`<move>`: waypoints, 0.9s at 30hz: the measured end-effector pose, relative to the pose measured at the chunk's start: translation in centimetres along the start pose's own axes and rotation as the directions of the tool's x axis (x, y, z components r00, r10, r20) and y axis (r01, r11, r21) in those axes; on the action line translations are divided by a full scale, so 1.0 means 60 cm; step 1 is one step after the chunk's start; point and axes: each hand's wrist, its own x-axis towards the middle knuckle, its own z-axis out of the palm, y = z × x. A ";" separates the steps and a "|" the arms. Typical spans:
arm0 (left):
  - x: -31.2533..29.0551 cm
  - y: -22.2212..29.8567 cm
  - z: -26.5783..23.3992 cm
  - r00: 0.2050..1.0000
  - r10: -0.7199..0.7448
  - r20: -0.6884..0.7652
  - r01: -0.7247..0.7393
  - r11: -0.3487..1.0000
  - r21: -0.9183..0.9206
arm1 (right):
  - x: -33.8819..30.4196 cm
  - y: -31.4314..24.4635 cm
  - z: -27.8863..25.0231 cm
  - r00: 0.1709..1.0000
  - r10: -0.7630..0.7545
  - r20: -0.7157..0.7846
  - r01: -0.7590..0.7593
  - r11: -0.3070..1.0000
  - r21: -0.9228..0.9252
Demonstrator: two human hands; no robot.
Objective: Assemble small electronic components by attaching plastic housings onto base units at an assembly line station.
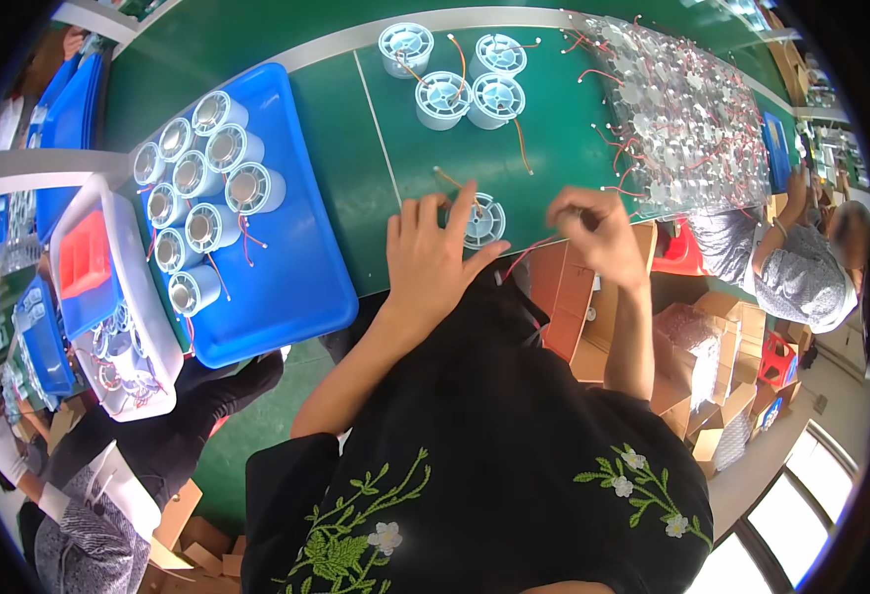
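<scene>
A white round plastic housing with a spoked open top stands near the front edge of the green table. My left hand rests at its left side, fingers spread, with the index finger on the rim and the thumb along the near side. A short yellowish wire sticks out behind that index finger. To the right of the housing my right hand is raised, its fingers curled into a pinch. What sits between those fingers is hidden. A red wire with a pale connector trails left from that hand.
Several similar housings stand farther back. On the left, a blue tray holds several housings with metal discs. Wired discs fill a clear plastic tray at right. Beyond are a white bin, cardboard boxes and co-workers on both sides.
</scene>
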 end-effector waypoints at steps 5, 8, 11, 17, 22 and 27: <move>-0.010 -0.013 -0.014 0.997 -0.056 -0.055 0.057 0.998 0.014 | -0.001 -0.027 0.094 0.997 -0.059 -0.049 0.034 0.913 -0.406; -0.025 -0.013 -0.042 0.997 -0.067 0.040 0.067 0.998 0.008 | -0.001 -0.013 0.115 0.985 -0.149 -0.084 0.094 0.884 -0.459; -0.045 -0.019 -0.051 0.999 -0.033 -0.012 0.033 0.999 -0.009 | 0.018 -0.005 0.120 0.972 -0.219 -0.088 0.154 0.871 -0.467; -0.013 -0.038 -0.045 0.979 0.138 -0.151 -0.156 0.981 -0.115 | 0.021 -0.013 0.148 0.971 -0.235 -0.036 0.175 0.809 -0.561; -0.038 -0.065 -0.062 0.992 -0.095 -0.081 0.063 0.940 -0.336 | 0.027 -0.012 0.130 0.944 -0.295 0.152 0.330 0.801 -0.500; -0.052 -0.085 -0.054 0.998 -0.061 0.028 0.062 0.997 -0.052 | 0.041 -0.022 0.104 0.910 -0.230 0.344 0.366 0.835 -0.411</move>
